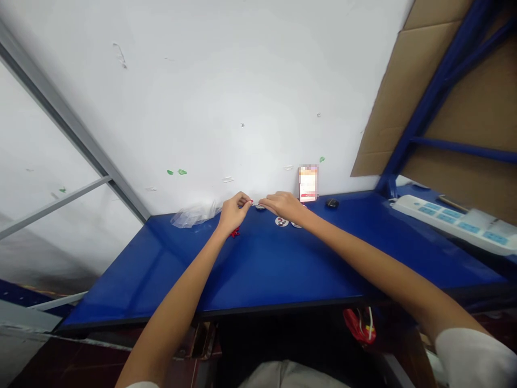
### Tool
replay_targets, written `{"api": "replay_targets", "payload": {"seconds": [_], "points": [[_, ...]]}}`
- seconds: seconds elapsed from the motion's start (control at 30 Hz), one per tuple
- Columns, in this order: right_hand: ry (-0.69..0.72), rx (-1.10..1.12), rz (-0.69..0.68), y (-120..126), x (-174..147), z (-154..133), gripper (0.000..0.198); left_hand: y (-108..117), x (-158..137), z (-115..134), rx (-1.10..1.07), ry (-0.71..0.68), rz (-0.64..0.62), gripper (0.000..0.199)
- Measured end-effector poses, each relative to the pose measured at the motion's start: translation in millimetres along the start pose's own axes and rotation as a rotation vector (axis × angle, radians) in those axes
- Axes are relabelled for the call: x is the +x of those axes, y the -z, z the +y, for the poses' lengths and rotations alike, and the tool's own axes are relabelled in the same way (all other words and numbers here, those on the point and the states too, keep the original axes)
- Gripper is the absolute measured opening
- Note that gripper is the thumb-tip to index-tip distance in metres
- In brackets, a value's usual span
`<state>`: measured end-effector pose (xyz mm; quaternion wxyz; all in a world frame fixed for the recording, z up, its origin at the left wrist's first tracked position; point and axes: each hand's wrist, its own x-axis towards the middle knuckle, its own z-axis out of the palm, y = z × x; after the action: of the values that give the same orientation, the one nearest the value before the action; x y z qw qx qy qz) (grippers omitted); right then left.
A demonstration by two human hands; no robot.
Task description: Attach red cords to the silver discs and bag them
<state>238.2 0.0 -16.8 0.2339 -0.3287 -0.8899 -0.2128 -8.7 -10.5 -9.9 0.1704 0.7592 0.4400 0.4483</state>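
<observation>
- Left hand (235, 212) is nearly closed, thumb and forefinger tips brought together, apparently on a tiny bright-red piece (251, 202); the right hand (284, 205) faces it, fingers straight and held close together.
- Something that small could slip away, I judge, if the pinch catches only an edge or tightens unevenly; the fingers hide most of it.
- Just below the right fingertips, a small round dark-rimmed disc (259, 208) rests on the glossy blue tabletop (250, 269). A careless nudge might send it sliding towards the white wall (250, 97), since the surface looks slick.
- Near the right wrist (306, 216) lies a flat round white printed disc (281, 221), and a second white disc (296, 225) is partly hidden by that arm. Dropping the wrist could drag or cover either one.
- Beside the left wrist (223, 230), partly hidden by it, is a shiny red star-shaped piece (235, 233), which a backward sweep of the arm might brush aside.
- Leaning on the wall, an upright phone with a lit screen (308, 183) could topple if the right hand swung outwards and struck it.
- Whether the right hand grips anything, I cannot tell: its fingertips are too small and blurred, though it is plainly not clenched.
</observation>
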Motion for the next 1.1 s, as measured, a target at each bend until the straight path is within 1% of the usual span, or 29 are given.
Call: {"api": "replay_targets", "payload": {"seconds": [0.03,0.13,0.17,0.23,0.3,0.37,0.47,0.6,0.73,0.8,0.9,0.97,1.03,1.07,1.1], "points": [[-0.024,0.042,0.017,6.1,-6.5,-4.7,0.034,-2.3,-0.3,1.2,-0.084,0.040,-0.020,0.009],[-0.064,0.164,0.050,19.5,-27.0,-15.5,0.028,-8.6,-1.9,5.5,-0.306,0.119,-0.133,0.020],[-0.067,0.193,0.054,22.0,-32.9,-17.2,0.027,-10.3,-2.6,6.8,-0.361,0.130,-0.153,0.022],[-0.076,0.233,0.058,24.1,-41.9,-17.6,0.025,-12.4,-3.6,8.6,-0.432,0.137,-0.154,0.027],[-0.101,0.263,0.056,23.6,-46.6,-15.0,0.022,-13.1,-3.8,8.7,-0.439,0.133,-0.151,0.034],[-0.139,0.291,0.054,22.0,-47.8,-11.2,0.021,-13.3,-3.3,7.2,-0.404,0.121,-0.174,0.039],[-0.194,0.314,0.038,21.5,-46.2,-7.4,0.020,-15.1,-2.4,4.0,-0.390,0.107,-0.209,0.040],[-0.219,0.314,0.008,26.3,-43.9,-8.0,0.024,-18.9,-2.3,3.0,-0.433,0.104,-0.201,0.043],[-0.219,0.307,-0.004,30.0,-43.9,-9.8,0.024,-19.0,-3.8,6.0,-0.350,0.089,-0.138,0.040],[-0.226,0.291,-0.005,30.7,-44.5,-9.7,0.023,-18.4,-4.8,8.4,-0.349,0.104,-0.158,0.038],[-0.226,0.290,0.000,33.6,-45.0,-8.3,0.024,-18.8,-5.4,14.2,-0.428,0.130,-0.213,0.035],[-0.230,0.307,0.019,36.9,-44.8,-7.0,0.024,-18.8,-5.1,19.3,-0.458,0.116,-0.179,0.034],[-0.256,0.334,0.061,39.4,-44.6,-5.8,0.023,-17.2,-4.9,23.2,-0.458,0.088,-0.102,0.033],[-0.284,0.352,0.098,39.6,-44.8,-5.1,0.022,-15.9,-4.9,23.9,-0.455,0.091,-0.063,0.033],[-0.295,0.380,0.119,38.9,-45.4,-4.1,0.021,-14.5,-5.2,23.5,-0.463,0.106,-0.058,0.033]]}}
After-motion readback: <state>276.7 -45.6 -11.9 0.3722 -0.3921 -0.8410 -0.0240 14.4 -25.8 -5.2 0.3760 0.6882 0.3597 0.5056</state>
